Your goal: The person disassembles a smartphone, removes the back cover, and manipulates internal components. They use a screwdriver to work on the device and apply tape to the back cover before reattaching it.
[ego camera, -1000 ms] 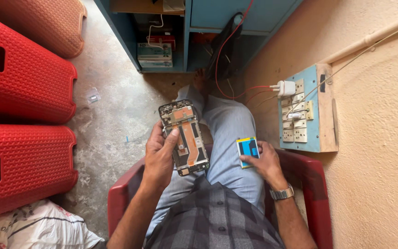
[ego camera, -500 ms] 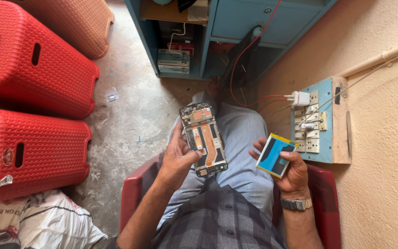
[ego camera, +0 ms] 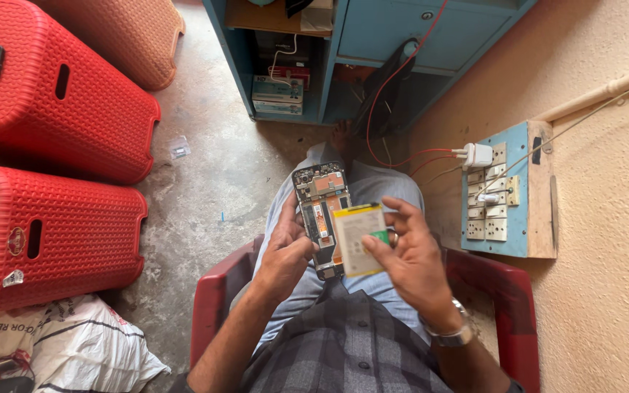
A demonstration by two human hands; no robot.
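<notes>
The opened phone point(ego camera: 319, 211) is the reference item. It lies back-side up over the person's lap, long axis running away from the body, with its circuit board and inner frame exposed.

Left hand point(ego camera: 283, 255): grips the phone from the phone's left edge. The fingers are curled around that edge and the thumb presses on the exposed interior near the phone's lower half. The fingers sit close together, not spread.

Right hand point(ego camera: 409, 258): positioned just to the right of the phone. Thumb and fingertips pinch a flat rectangular battery point(ego camera: 359, 239), pale yellow with a small green patch at its right edge. The remaining fingers are loosely spread above the battery. The battery overlaps the phone's lower right portion; whether it touches the phone frame cannot be determined. A wristwatch point(ego camera: 451, 336) sits on the right wrist.

Surroundings, relative to the phone:
- Beneath it: a red plastic chair point(ego camera: 216, 306) on which the person sits.
- Far right: a blue switchboard point(ego camera: 507, 193) on the wall, with a white plug adapter point(ego camera: 475, 155) inserted.
- Beyond its top end: a blue cabinet point(ego camera: 402, 29) with red wires hanging out.
- Far left: red plastic stools point(ego camera: 52, 233) lying on the concrete floor point(ego camera: 198, 189).
</notes>
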